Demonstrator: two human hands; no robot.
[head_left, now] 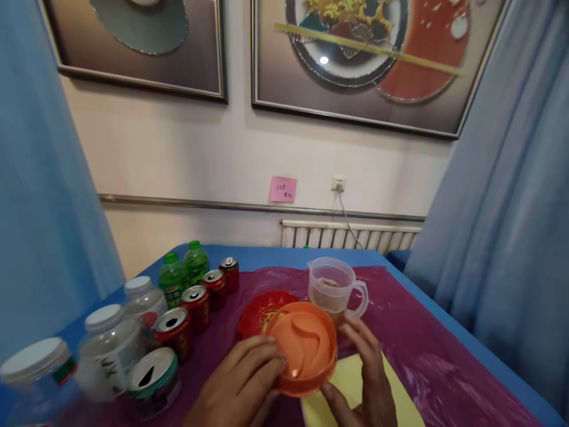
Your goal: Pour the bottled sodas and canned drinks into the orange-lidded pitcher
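A round orange plastic dish (306, 350) with a raised S-shaped curve inside is tilted towards me at the front middle. My left hand (244, 379) grips its left rim, fingers over the edge. At the lower right, the thumb of my right hand (367, 376) is close to or touching the rim; its fingers are spread apart beside the dish. Partly covered behind the dish is a red scalloped bowl (253, 305) holding yellowish pieces. A clear measuring jug (329, 284) with brownish liquid stands just beyond my right fingers. Yellow paper (351, 379) lies beneath.
Along the left stand several white-lidded clear jars (106, 350), several red cans (195, 305), a teal-rimmed can (153, 379) and two green-capped bottles (173, 276). Purple plastic sheeting (427, 344) covers the blue table (271, 255). Behind are a radiator (347, 235) and blue curtains (498, 207).
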